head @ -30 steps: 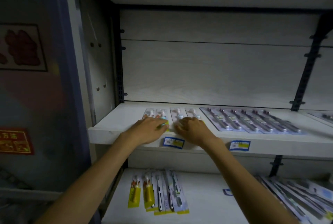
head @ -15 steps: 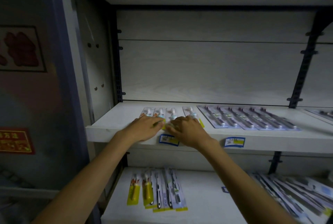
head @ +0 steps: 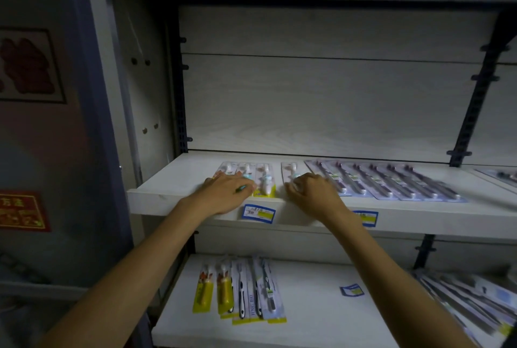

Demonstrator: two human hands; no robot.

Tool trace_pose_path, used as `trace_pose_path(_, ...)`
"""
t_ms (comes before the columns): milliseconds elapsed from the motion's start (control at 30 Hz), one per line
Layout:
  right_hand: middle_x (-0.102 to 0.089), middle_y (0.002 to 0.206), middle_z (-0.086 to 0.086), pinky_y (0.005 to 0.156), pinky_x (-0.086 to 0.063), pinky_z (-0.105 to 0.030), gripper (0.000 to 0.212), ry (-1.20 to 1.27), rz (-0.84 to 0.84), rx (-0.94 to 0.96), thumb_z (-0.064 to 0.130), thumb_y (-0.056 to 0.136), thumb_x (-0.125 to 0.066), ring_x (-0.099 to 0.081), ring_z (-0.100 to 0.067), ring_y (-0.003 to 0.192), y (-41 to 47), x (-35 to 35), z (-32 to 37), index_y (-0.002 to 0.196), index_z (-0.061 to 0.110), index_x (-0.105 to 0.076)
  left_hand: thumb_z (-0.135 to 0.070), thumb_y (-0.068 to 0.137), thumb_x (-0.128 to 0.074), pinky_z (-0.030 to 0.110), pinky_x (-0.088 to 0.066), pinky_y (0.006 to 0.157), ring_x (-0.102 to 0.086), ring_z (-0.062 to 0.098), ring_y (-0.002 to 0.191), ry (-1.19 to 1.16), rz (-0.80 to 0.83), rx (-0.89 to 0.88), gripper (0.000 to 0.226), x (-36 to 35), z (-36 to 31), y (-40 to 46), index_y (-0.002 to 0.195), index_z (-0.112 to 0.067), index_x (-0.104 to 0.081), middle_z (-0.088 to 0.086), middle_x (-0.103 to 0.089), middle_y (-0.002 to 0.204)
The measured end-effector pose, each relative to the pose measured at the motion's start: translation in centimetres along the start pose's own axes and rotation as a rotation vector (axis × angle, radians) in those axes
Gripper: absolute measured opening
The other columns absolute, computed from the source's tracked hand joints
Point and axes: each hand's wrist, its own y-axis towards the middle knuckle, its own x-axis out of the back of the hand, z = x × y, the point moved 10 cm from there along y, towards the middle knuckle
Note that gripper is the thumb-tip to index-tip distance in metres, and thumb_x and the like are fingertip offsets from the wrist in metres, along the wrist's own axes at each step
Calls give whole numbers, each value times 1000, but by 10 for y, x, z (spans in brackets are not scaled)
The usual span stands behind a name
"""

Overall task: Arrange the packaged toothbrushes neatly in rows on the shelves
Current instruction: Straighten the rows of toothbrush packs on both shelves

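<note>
White shelving unit, upper shelf (head: 173, 180) at about hand height, lower shelf (head: 321, 319) below it. Long row of grey-purple toothbrush packs (head: 391, 182) lies flat and overlapping on the upper shelf, right of the hands. Loose heap of similar packs (head: 470, 300) at the lower shelf's right end, blurred. Mixed group of packs (head: 240, 291) at lower shelf left: two with yellow cards, then white and dark ones, side by side, overlapping.

Left hand (head: 226, 194) lies palm down on the front part of three small kids' toothbrush packs (head: 264, 180) at upper shelf left; fingers lightly bent and fairly close together, pressing the packs flat, tips toward the rightmost pack with the yellow-edged card. Right hand (head: 313, 194) rests on a single matching pack (head: 292, 171) just right of the three, small gap between; fingers curled down on the pack's near end, pinch or only press, cannot tell.

Blue-yellow price tags (head: 258, 213) on the upper shelf's front edge; one more tag (head: 352, 290) lying on the lower shelf. Red sign (head: 22, 212) on the wall at left.
</note>
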Motion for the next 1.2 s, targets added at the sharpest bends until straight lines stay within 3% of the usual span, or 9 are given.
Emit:
trace_pose_path(67, -61, 82, -6, 71, -50, -38, 46, -2, -8, 45, 48, 95, -37, -58, -20, 73, 0, -1, 7, 80, 14, -63, -54, 101, -20, 47, -23, 114, -23, 24, 144, 8, -22, -4, 46, 2, -2, 0, 140, -44, -42, -8, -31, 156)
trace_pose_path(167, -60, 83, -7, 66, -41, -32, 46, -5, -51, 98, 44, 95, -39, -56, -24, 73, -1, -1, 17, 73, 11, -62, -52, 101, -21, 46, -26, 112, -29, 24, 141, 13, -46, -25, 44, 4, -5, -2, 137, -43, -45, -7, -36, 153)
trace_pose_path(233, -61, 84, -7, 66, -42, -33, 45, 4, -83, 115, 43, 95, -41, -56, -23, 74, -3, -2, 21, 73, 10, -62, -54, 100, -22, 46, -27, 111, -32, 24, 139, 16, -61, -32, 44, 4, -5, -4, 134, -44, -48, -7, -40, 149)
trace_pose_path(400, -64, 88, -7, 69, -48, -36, 45, 54, -82, 119, 45, 96, -42, -58, -21, 74, -6, -1, 21, 81, 11, -68, -53, 101, -22, 43, -27, 108, -34, 28, 137, 40, -83, -44, 48, 6, -9, -9, 134, -33, -50, 1, -43, 147)
trace_pose_path(533, -65, 92, -7, 68, -45, -32, 39, 107, -56, 103, 40, 97, -45, -58, -20, 79, -9, 4, 22, 88, 11, -70, -51, 102, -22, 43, -21, 112, -27, 28, 142, 64, -96, -49, 48, 5, -7, -7, 143, -34, -41, -2, -32, 155)
trace_pose_path(767, -67, 99, -5, 75, -53, -38, 36, 119, -45, 96, 43, 95, -47, -61, -16, 84, -14, 4, 22, 102, 14, -69, -51, 102, -18, 45, -17, 114, -25, 25, 142, 84, -94, -70, 51, 1, -5, -5, 145, -33, -37, -4, -28, 157)
trace_pose_path(900, -66, 107, -4, 77, -52, -33, 37, 127, -24, 83, 46, 96, -46, -60, -15, 89, -15, 5, 22, 111, 18, -65, -53, 101, -19, 45, -12, 116, -21, 26, 145, 53, -95, -73, 54, 1, -4, -3, 150, -33, -29, -4, -24, 159)
trace_pose_path(1033, -55, 133, -4, 90, -51, -40, 46, 137, -39, 61, 47, 95, -46, -58, -19, 108, -25, 15, 9, 131, 20, -52, -56, 99, -27, 45, -18, 116, -25, 26, 142, -18, -159, -78, 57, 6, 0, 7, 151, -33, -23, -1, -28, 157)
trace_pose_path(1200, -55, 134, -8, 91, -43, -34, 43, 59, -114, -7, 39, 94, -51, -57, -24, 110, -34, 48, -37, 130, 16, -54, -51, 97, -38, 43, -25, 112, -31, 22, 138, -68, -255, -146, 57, 15, -34, 16, 148, -24, -32, 0, -36, 152)
